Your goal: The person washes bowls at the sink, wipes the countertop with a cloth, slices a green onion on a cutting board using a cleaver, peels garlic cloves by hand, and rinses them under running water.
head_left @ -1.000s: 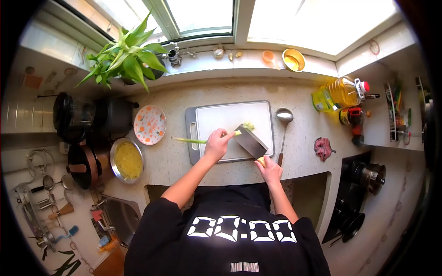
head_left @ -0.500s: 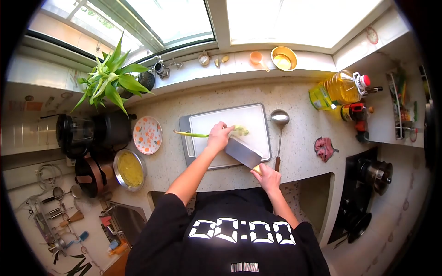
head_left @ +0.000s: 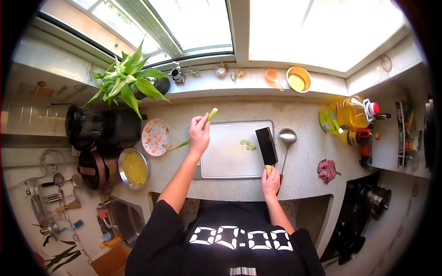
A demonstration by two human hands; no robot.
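Observation:
My left hand (head_left: pixel 199 134) is closed around a green onion (head_left: pixel 212 113), above the upper left part of the cutting board (head_left: pixel 221 163). The pale cut end sticks up past my fingers, and the green end points down to the left. My right hand (head_left: pixel 270 181) grips the wooden handle of a cleaver (head_left: pixel 266 146), whose dark blade is over the board's right side. A small group of chopped green onion pieces (head_left: pixel 247 145) lies on the board, left of the blade. Right of the cleaver rests a metal ladle (head_left: pixel 287 136).
Left of the board are a patterned plate (head_left: pixel 156 137) and a metal bowl of yellow food (head_left: pixel 134 169). An oil bottle (head_left: pixel 353 112), a sauce bottle (head_left: pixel 359 137) and a pink cloth (head_left: pixel 327 171) are on the right. A potted plant (head_left: pixel 129 80) stands by the window.
My left hand has lifted the green onion up and left, away from the chopped pieces. The cleaver has moved right and turned more upright in my right hand. The camera view has shifted slightly.

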